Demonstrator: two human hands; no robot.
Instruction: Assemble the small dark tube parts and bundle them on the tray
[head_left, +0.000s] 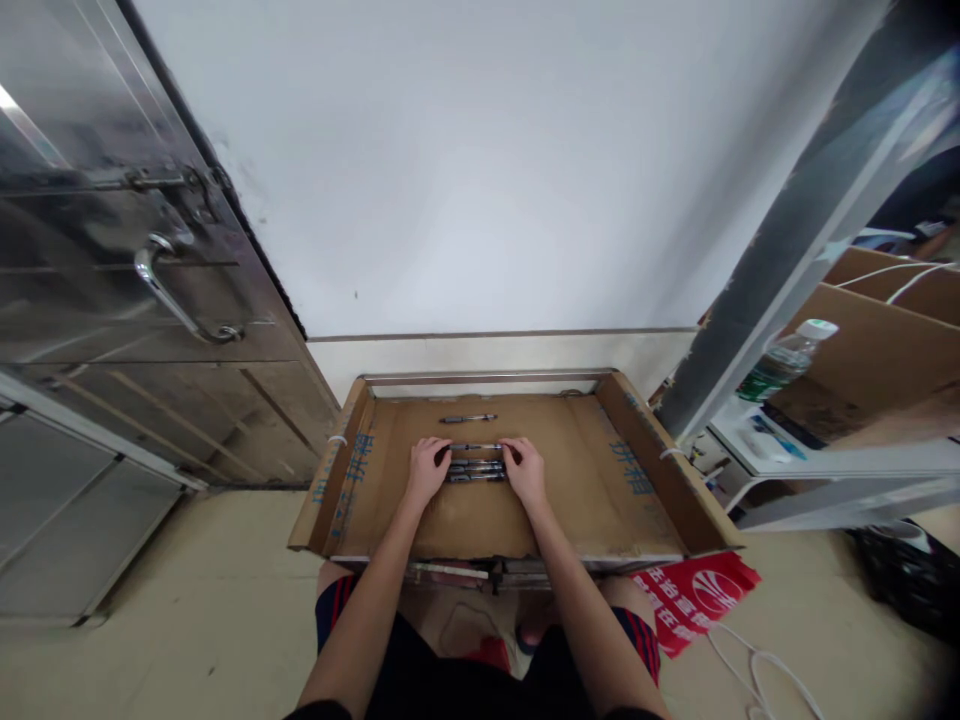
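a: we're looking down on a flattened cardboard tray [600, 480] lying across the counter [480, 570], and both hands are in the middle of it.

b: the left hand [427, 468] sits at nine o'clock of a small row of pens [477, 465], fingers curled onto their ends. the right hand [525, 470] mirrors it at three o'clock, fingertips on the other ends.

a: so the pens are pinched between the two hands, lying side by side, crosswise, dead centre of the cardboard. neither hand is closed around a pen; they press in from the sides.

b: and one more pen [468, 418] lies alone at twelve o'clock from the row, near the far wall of the tray, well apart from the hands.

a: room to move? bare cardboard stretches out at nine and at three, right up to the raised side flaps [341, 470].

b: at six o'clock the tray's near edge sits just above the person's knees, with the forearms crossing over it.

a: beyond the tray at twelve, a white wall [480, 180]. a metal door with a curved handle [176, 300] stands off at ten o'clock.

b: at two o'clock a water bottle [784, 362] rests on a white shelf [795, 455], beside brown boxes. a red bag [694, 595] lies on the floor at four o'clock, just under the tray's corner, with a white cable [757, 665] near it.
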